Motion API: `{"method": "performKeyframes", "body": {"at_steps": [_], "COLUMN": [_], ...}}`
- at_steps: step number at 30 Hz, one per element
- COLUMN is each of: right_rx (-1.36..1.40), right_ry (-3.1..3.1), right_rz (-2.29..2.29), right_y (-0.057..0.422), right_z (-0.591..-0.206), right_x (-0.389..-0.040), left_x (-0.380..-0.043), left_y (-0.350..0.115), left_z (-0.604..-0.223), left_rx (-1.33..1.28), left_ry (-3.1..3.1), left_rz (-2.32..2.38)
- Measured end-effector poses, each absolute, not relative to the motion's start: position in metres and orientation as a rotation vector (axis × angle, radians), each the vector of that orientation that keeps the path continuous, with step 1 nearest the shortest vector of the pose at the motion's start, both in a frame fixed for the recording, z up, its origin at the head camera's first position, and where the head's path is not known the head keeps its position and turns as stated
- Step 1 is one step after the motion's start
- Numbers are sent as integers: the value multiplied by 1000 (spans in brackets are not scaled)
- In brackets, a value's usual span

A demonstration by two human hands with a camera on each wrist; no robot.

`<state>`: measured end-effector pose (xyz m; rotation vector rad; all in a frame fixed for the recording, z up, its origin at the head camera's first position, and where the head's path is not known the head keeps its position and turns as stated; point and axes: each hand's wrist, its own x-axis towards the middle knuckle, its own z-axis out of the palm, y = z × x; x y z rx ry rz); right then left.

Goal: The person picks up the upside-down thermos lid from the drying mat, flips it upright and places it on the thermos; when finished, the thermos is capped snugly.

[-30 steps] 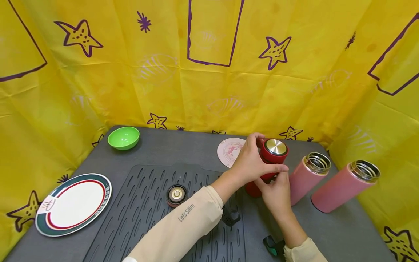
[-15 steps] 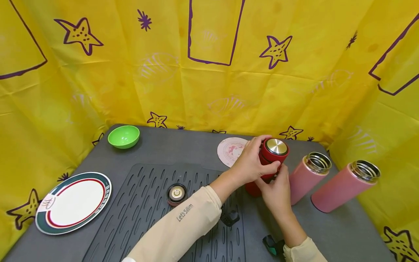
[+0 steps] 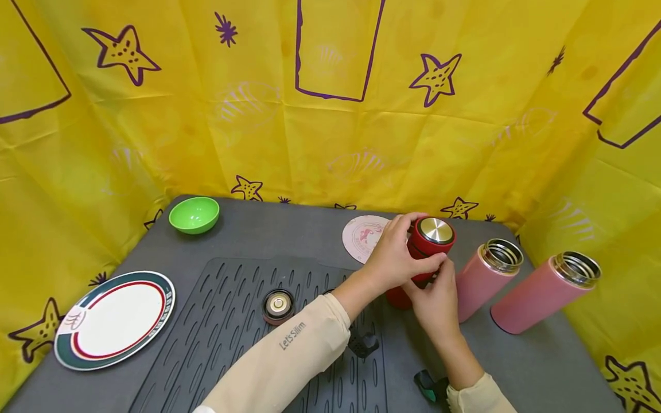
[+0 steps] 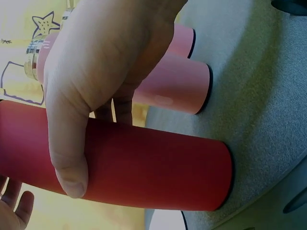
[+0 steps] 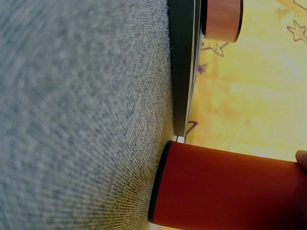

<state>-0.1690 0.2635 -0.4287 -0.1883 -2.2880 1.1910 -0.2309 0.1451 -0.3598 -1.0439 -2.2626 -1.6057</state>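
Note:
A red thermos bottle (image 3: 399, 298) with a silver-topped red lid (image 3: 435, 231) stands upright on the grey table. My left hand (image 3: 393, 253) grips it near the top, thumb in front and fingers behind the lid. Lower down, my right hand (image 3: 436, 307) holds the body, its thumb wrapped across the red side in the left wrist view (image 4: 71, 163). Fingertips of my left hand (image 4: 18, 206) show at that view's lower left corner. The right wrist view has the bottle's base (image 5: 225, 187) on the table, with one fingertip at the right edge.
Two lidless pink bottles (image 3: 488, 281) (image 3: 542, 295) stand to the right. A loose lid (image 3: 279, 305) lies upside down on the dark ridged mat (image 3: 222, 321). Behind is a pink round coaster (image 3: 361, 238). A green bowl (image 3: 194, 215) and an oval plate (image 3: 119, 321) are at left.
My left hand has turned slightly around the lid: its thumb has drawn back leftward and its fingers reach further round behind. My right hand and the bottle look almost still.

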Motion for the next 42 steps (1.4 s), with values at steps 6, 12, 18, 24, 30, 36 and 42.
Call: {"method": "performKeyframes", "body": {"at_steps": [6,12,18,24,30,36,42], "right_rx": [-177,-90,-100,-147,-179,-143,-130], "right_ry": [-2288,-2251,-2250,-2271,-2287,-2279,-2270], "right_rz": [1203,1166,1159,1182,1178,1161,1188], "right_y": [263,264,265,263,263,264,264], "right_z": [-427,-428,-428,-427,-426,-428,-427], "right_x": [-169,-170,-169,-168,-169,-168,-170], "left_x": [-234,-230,-226,-231,-235,-229,-225], "left_y": [142,144,149,146,142,146,150], "left_z": [-360,-357,-354,-356,-357,-356,-354], "left_rx": [-1110,-1035,-924,-1020,-1109,-993,-847], "left_ry": [-2278,-2282,-2270,-2238,-2264,-2256,-2269], "left_rz": [-1635,-1694,-1712,-1707,-1688,-1703,-1638]}}
